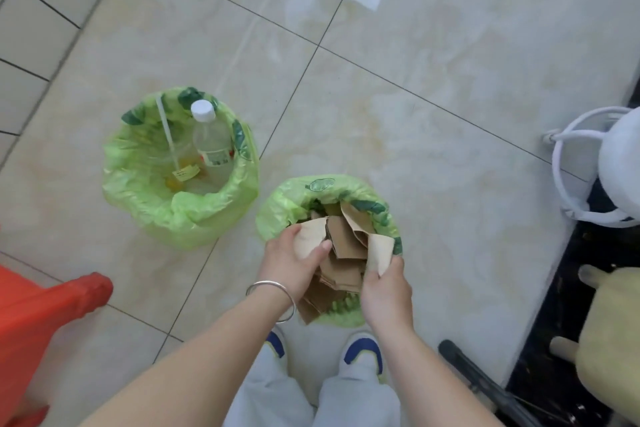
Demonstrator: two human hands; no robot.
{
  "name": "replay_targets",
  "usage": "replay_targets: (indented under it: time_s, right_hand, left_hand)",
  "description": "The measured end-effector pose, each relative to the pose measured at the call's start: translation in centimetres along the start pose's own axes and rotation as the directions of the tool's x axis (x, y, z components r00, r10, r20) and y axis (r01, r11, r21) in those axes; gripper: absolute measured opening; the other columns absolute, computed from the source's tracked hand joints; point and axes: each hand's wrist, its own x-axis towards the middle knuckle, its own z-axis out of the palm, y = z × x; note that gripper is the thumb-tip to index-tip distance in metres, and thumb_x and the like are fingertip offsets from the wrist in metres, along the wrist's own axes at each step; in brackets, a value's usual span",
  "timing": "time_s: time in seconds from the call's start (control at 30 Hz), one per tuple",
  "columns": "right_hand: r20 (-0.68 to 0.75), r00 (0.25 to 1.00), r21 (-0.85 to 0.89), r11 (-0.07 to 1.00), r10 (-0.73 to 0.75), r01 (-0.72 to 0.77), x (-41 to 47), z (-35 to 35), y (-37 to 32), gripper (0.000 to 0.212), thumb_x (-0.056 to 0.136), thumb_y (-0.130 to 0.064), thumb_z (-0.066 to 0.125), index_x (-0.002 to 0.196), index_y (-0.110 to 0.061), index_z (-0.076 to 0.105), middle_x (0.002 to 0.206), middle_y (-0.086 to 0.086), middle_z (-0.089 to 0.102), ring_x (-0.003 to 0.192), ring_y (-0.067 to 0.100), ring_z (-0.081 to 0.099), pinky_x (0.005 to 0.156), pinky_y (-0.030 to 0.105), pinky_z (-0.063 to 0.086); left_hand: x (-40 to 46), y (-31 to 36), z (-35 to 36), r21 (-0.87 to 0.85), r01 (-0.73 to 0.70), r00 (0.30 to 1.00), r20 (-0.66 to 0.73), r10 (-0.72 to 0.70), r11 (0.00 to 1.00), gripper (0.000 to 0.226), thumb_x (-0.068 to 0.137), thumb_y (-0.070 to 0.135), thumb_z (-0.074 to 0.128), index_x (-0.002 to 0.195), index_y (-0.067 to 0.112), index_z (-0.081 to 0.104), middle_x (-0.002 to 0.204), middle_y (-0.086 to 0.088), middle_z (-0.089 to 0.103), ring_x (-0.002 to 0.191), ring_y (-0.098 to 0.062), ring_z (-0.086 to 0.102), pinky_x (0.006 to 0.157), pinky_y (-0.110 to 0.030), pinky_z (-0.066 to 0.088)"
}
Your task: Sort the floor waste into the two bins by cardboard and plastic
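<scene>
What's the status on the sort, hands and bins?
Left hand and right hand both gripping cardboard pieces over the near bin. Far bin holds a plastic bottle and a straw. Nothing in the way.

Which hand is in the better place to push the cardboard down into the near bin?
Probably the left hand. It lies on top of the cardboard, over the middle of the near bin. The right hand only grips a strip at the near edge.
</scene>
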Motion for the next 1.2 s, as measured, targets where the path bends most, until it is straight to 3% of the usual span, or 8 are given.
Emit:
replay_targets:
  time_s: [0.1, 0.23, 0.47, 0.63, 0.77, 0.97, 1.07, 1.2]
  right_hand:
    - [-0.015, 1.000, -0.021, 1.000, 0.020, -0.020, 1.3, 1.6, -0.3, 0.039, 0.096, -0.011, 0.035, 0.134, -0.003, 0.029, 0.127, 0.025, 0.052, 0.112, 0.041, 0.053, 0.087, 0.041, 0.044]
    - [-0.013, 0.998, -0.018, 0.998, 0.062, -0.063, 2.9, 3.2, -0.5, 0.035, 0.094, -0.008, 0.039, 0.127, 0.002, 0.033, 0.127, 0.027, 0.052, 0.113, 0.041, 0.053, 0.085, 0.040, 0.044]
    - [0.105, 0.988, -0.034, 0.993, 0.115, -0.112, 4.9, 5.0, -0.6, 0.033, 0.095, -0.009, 0.039, 0.125, 0.002, 0.034, 0.129, 0.023, 0.051, 0.116, 0.038, 0.052, 0.085, 0.036, 0.043]
    - [0.102, 0.985, 0.025, 0.989, 0.141, -0.144, 4.5, 4.3, -1.3, 0.041, 0.092, -0.019, 0.045, 0.126, 0.001, 0.034, 0.128, 0.021, 0.053, 0.115, 0.037, 0.052, 0.085, 0.036, 0.044]
    - [0.018, 0.995, 0.043, 0.995, 0.093, -0.094, 3.1, 3.3, -0.5, 0.052, 0.086, -0.030, 0.053, 0.126, -0.001, 0.038, 0.123, 0.020, 0.056, 0.112, 0.037, 0.054, 0.089, 0.040, 0.047]
    - [-0.047, 0.999, 0.040, 0.999, 0.008, -0.006, 1.1, 2.5, 0.4, 0.063, 0.084, -0.036, 0.056, 0.135, -0.004, 0.036, 0.129, 0.016, 0.053, 0.118, 0.034, 0.051, 0.092, 0.038, 0.044]
    - [-0.084, 0.995, 0.010, 0.999, -0.049, 0.050, 0.0, 2.1, 0.7, 0.067, 0.085, -0.038, 0.056, 0.138, -0.004, 0.034, 0.134, 0.015, 0.050, 0.123, 0.032, 0.046, 0.098, 0.038, 0.041]
    - [-0.126, 0.986, -0.173, 0.981, -0.112, 0.090, -3.1, 0.2, 1.5, 0.066, 0.087, -0.037, 0.052, 0.143, -0.011, 0.028, 0.140, 0.009, 0.042, 0.129, 0.027, 0.039, 0.101, 0.038, 0.037]
  left_hand:
    - [1.6, 0.3, 1.0, 0.079, -0.023, 0.999, -0.043, 0.027, 0.997, 0.066, 0.086, 0.055, 0.050, 0.141, 0.022, 0.034, 0.139, -0.014, 0.041, 0.131, -0.029, 0.036, 0.111, -0.036, 0.028]
    - [2.8, 0.4, 2.6, 0.312, -0.061, 0.997, -0.017, 0.070, 0.948, 0.054, 0.096, 0.051, 0.026, 0.139, 0.020, 0.038, 0.145, -0.012, 0.032, 0.136, -0.029, 0.023, 0.113, -0.038, 0.020]
    - [4.4, 0.2, 3.9, 0.488, -0.074, 0.995, -0.017, 0.094, 0.870, 0.050, 0.098, 0.046, 0.025, 0.127, 0.014, 0.049, 0.138, -0.001, 0.040, 0.126, -0.026, 0.031, 0.106, -0.036, 0.030]
    - [3.8, 1.3, 3.3, 0.390, -0.008, 0.993, -0.106, 0.053, 0.921, 0.052, 0.090, 0.049, 0.045, 0.128, 0.014, 0.044, 0.134, -0.005, 0.044, 0.127, -0.025, 0.037, 0.102, -0.036, 0.036]
    - [2.2, 1.6, 2.1, 0.347, -0.007, 0.987, -0.146, 0.061, 0.938, 0.062, 0.082, 0.045, 0.060, 0.132, 0.017, 0.039, 0.134, -0.003, 0.042, 0.126, -0.022, 0.042, 0.098, -0.037, 0.042]
    - [0.2, 1.1, 0.8, 0.307, 0.015, 0.973, -0.223, 0.057, 0.951, 0.074, 0.081, 0.052, 0.058, 0.141, 0.017, 0.032, 0.142, -0.002, 0.037, 0.129, -0.022, 0.041, 0.099, -0.037, 0.042]
    - [-1.2, 1.0, 0.2, 0.287, 0.021, 0.972, -0.231, 0.048, 0.958, 0.069, 0.085, 0.047, 0.054, 0.142, 0.017, 0.030, 0.143, -0.003, 0.035, 0.130, -0.023, 0.041, 0.099, -0.038, 0.041]
    - [-4.0, 1.0, -1.4, 0.263, 0.013, 0.953, -0.295, 0.068, 0.965, 0.058, 0.088, 0.033, 0.050, 0.141, 0.020, 0.032, 0.142, -0.002, 0.035, 0.127, -0.025, 0.043, 0.095, -0.039, 0.043]
